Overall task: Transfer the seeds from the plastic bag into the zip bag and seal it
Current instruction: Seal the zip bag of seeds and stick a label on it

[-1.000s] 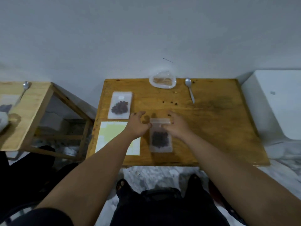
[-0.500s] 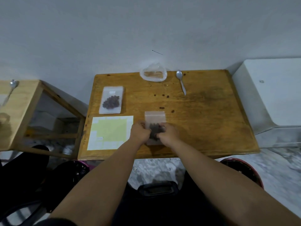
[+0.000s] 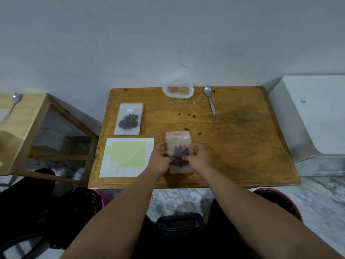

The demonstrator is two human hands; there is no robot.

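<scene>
Pinched at both sides by left hand (image 3: 160,161) and right hand (image 3: 198,158), near the tabletop's (image 3: 233,146) front edge: zip bag (image 3: 178,141) holding dark seeds (image 3: 178,156). Just left, label sheet (image 3: 127,157) and second filled bag (image 3: 129,118). Behind, loose seeds (image 3: 188,114), plastic bag (image 3: 178,89), spoon (image 3: 210,100).

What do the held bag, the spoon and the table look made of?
The zip bag looks like thin clear plastic film, slightly frosted; the dark seeds show through it. The spoon is probably polished metal: silver-grey with a bright glint, though shiny plastic is possible. The table looks like wood, seemingly varnished: orange-brown, grain streaks, dull sheen.
</scene>
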